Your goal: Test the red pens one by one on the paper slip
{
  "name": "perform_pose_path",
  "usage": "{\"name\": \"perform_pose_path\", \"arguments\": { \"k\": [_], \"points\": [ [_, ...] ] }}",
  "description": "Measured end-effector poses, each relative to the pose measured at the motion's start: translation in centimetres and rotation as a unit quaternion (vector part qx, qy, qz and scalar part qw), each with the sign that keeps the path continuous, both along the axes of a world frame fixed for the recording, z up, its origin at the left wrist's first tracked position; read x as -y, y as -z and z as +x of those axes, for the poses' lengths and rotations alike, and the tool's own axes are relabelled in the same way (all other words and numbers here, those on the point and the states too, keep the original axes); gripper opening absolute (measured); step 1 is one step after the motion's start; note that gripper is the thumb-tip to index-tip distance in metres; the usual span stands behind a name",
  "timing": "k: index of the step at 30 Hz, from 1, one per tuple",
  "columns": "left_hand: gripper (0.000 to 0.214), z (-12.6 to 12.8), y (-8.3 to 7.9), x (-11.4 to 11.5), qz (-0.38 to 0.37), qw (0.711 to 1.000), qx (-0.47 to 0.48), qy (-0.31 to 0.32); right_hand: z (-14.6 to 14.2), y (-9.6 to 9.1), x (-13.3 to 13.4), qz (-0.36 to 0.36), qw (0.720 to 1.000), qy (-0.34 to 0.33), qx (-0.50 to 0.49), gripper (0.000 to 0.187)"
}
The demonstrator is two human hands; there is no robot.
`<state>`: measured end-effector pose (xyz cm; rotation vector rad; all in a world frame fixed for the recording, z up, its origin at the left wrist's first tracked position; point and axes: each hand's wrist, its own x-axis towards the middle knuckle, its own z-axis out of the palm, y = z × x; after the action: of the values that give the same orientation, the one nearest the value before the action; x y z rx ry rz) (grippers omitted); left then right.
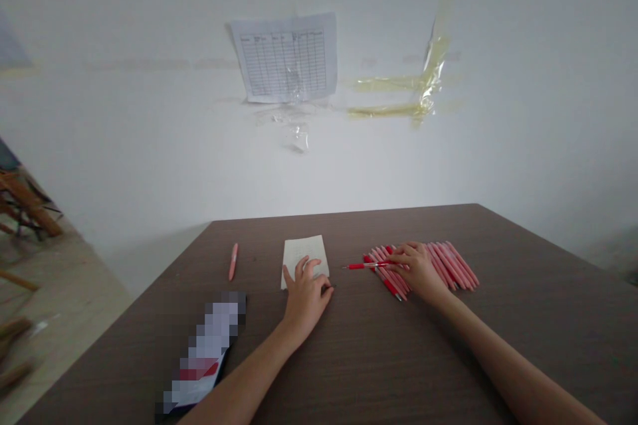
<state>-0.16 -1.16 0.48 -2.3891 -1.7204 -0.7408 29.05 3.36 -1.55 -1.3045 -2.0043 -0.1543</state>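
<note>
My left hand rests with fingers spread over the lower part of a small cream notepad. A small dark tip pokes out by its thumb; I cannot make out what it is. My right hand pinches a red pen with a clear barrel, its tip pointing left toward the pad. Under and around that hand lies a row of several pink and red pens, side by side and slanted. One lone pink pen lies apart, left of the notepad.
At the table's left front lies a long pouch or packet, blurred by pixels. A white wall stands behind the brown table, with a printed sheet and strips of yellowish tape on it. Wooden furniture shows at far left.
</note>
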Motion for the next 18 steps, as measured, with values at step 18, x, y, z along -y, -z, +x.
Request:
{"name": "perform_pose_path", "arguments": {
  "k": [18],
  "points": [
    [0.004, 0.09, 0.06, -0.05, 0.005, 0.999, 0.041, -0.006, -0.25, -0.44, 0.35, 0.01, 1.0, -0.022, 0.006, 0.014]
  ]
}}
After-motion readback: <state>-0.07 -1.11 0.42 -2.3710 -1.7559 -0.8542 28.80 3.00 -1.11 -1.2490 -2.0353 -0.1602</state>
